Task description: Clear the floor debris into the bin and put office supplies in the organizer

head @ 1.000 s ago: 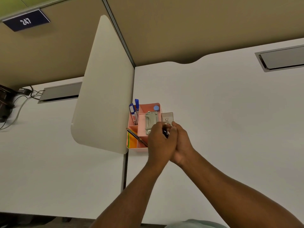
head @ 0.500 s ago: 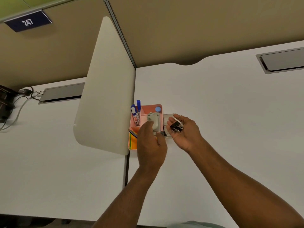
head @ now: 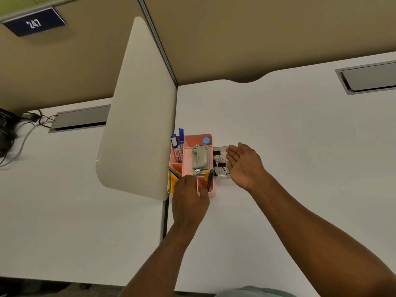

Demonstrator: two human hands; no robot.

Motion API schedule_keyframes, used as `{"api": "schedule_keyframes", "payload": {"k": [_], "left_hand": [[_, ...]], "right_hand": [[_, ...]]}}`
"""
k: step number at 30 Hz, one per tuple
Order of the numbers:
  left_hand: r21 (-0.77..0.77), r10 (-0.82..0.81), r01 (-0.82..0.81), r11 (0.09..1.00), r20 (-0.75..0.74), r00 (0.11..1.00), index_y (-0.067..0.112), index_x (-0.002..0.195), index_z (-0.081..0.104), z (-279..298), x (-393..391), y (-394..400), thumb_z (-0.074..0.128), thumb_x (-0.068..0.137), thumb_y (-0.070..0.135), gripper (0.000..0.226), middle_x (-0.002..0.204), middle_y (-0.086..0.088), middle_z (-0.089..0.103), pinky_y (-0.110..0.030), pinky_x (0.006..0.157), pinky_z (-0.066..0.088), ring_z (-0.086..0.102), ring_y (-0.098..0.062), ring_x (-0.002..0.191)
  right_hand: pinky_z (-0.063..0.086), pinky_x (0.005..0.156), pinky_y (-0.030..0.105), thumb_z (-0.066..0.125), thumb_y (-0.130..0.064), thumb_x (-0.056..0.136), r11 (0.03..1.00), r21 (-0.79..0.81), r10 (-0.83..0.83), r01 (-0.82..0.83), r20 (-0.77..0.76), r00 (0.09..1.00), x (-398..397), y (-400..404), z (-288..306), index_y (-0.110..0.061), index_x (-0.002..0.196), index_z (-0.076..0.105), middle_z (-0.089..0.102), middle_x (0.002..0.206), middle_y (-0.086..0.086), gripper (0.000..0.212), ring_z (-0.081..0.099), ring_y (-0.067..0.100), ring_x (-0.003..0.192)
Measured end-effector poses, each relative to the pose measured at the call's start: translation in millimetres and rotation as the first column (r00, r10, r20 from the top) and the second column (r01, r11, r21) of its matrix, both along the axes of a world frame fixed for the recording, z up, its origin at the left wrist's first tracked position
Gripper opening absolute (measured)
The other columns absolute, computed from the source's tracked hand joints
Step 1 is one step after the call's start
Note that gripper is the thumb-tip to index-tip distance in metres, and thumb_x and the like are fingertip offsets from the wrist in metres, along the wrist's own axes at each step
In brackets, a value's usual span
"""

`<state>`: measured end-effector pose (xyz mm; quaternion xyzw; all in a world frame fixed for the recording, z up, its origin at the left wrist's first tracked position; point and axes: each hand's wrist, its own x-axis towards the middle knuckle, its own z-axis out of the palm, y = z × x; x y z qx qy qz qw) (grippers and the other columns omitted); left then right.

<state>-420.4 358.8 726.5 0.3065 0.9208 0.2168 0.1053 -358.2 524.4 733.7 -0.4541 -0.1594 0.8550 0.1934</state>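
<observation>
A pink organizer (head: 188,153) stands on the white desk beside the divider. In it are two blue-capped markers (head: 178,144), a grey stapler (head: 199,160), a blue round item (head: 206,140), pencils (head: 174,173) and yellow and dark pens (head: 208,179). A clear box with black binder clips (head: 220,162) sits against its right side. My left hand (head: 189,200) rests at the organizer's near edge, fingers loosely bent, nothing seen in it. My right hand (head: 244,163) is palm up and empty, just right of the clip box.
A tall cream divider panel (head: 139,108) stands left of the organizer. Grey cable hatches (head: 81,117) (head: 368,77) are set into the desk at back left and back right. Cables (head: 12,133) lie at the far left. Tan partition walls run behind.
My right hand held black binder clips in its palm half a second ago; now the palm is empty and the clips lie in the clear box. My left hand drew back toward the organizer's near edge.
</observation>
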Motion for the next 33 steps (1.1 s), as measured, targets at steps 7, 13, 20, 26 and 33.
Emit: {"api": "schedule_keyframes", "payload": {"k": [7, 13, 20, 26, 33], "left_hand": [[0.245, 0.277, -0.239, 0.94, -0.133, 0.952, 0.012, 0.129, 0.043, 1.5, -31.3, -12.4, 0.067, 0.085, 0.026, 0.051, 0.126, -0.009, 0.053, -0.029, 0.084, 0.046, 0.052, -0.025, 0.115], [0.031, 0.326, -0.337, 0.941, 0.185, 0.927, 0.015, 0.148, 0.028, -17.3, -56.7, -29.8, 0.053, 0.096, 0.035, 0.061, 0.15, -0.009, 0.04, -0.045, 0.107, 0.041, 0.042, -0.029, 0.136], [-0.112, 0.282, -0.26, 0.959, 0.272, 0.92, 0.015, 0.149, 0.03, -23.9, -54.9, -31.3, 0.05, 0.097, 0.031, 0.058, 0.147, -0.009, 0.045, -0.043, 0.104, 0.042, 0.047, -0.031, 0.131], [-0.123, 0.242, -0.218, 0.968, 0.236, 0.941, 0.014, 0.147, 0.031, -21.3, -45.6, -30.8, 0.048, 0.099, 0.026, 0.052, 0.147, -0.009, 0.046, -0.04, 0.104, 0.042, 0.047, -0.03, 0.131], [-0.111, 0.203, -0.179, 0.978, 0.267, 0.942, 0.01, 0.145, 0.032, -16.9, -37.5, -46.6, 0.047, 0.099, 0.023, 0.05, 0.145, -0.011, 0.047, -0.044, 0.106, 0.043, 0.048, -0.032, 0.131]], "right_hand": [[0.034, 0.111, 0.039, 0.044, -0.031, 0.099, 0.952, 0.279, 0.017, -0.129, 0.373, 0.928, 7.0, 4.5, -23.2, -0.015, 0.132, 0.052, 0.052, 0.14, 0.003, 0.037, 0.049, 0.018, 0.124], [0.038, 0.103, 0.037, 0.03, -0.044, 0.102, 0.845, 0.363, 0.217, -0.392, 0.437, 0.873, -0.2, -29.7, -36.1, -0.021, 0.135, 0.049, 0.053, 0.139, 0.002, 0.045, 0.049, 0.018, 0.122], [0.041, 0.091, 0.029, 0.028, -0.05, 0.101, 0.819, 0.368, 0.321, -0.441, 0.344, 0.882, -15.4, -50.1, -34.3, -0.027, 0.137, 0.045, 0.053, 0.13, 0.0, 0.046, 0.048, 0.011, 0.107], [0.033, 0.114, 0.041, 0.023, -0.057, 0.098, 0.728, 0.398, 0.453, -0.558, 0.332, 0.827, -3.1, -42.4, -41.0, -0.028, 0.148, 0.03, 0.036, 0.154, 0.001, 0.059, 0.035, 0.021, 0.141], [0.023, 0.119, 0.045, 0.023, -0.055, 0.099, 0.692, 0.447, 0.365, -0.567, 0.461, 0.809, 27.6, -58.2, -45.6, -0.024, 0.151, 0.025, 0.026, 0.158, -0.001, 0.061, 0.026, 0.019, 0.145]]}}
